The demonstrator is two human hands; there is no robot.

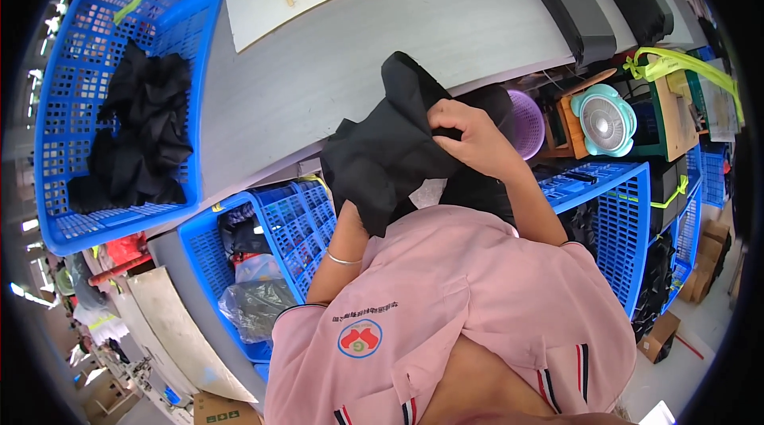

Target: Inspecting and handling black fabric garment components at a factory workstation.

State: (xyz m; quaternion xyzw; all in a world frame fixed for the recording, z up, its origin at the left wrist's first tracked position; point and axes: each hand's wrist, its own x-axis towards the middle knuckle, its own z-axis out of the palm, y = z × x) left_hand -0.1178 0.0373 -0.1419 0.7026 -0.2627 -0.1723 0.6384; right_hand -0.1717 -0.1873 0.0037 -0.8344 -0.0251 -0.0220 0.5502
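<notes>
On your pink shirt [509, 282], left side, dark lettering [368, 313] borders a round emblem [360, 339]; a near-left carton [208, 404] carries print.

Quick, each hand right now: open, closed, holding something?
Left hand: hidden by the black cloth; open or closed can't be told.
Right hand: closed, holding the black cloth.

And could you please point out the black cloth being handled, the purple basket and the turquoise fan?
Black cloth [386, 142]: head view, on the middle of its draped fabric.
Purple basket [528, 124]: head view, on its wall.
Turquoise fan [607, 121]: head view, on its round front grille.
</notes>
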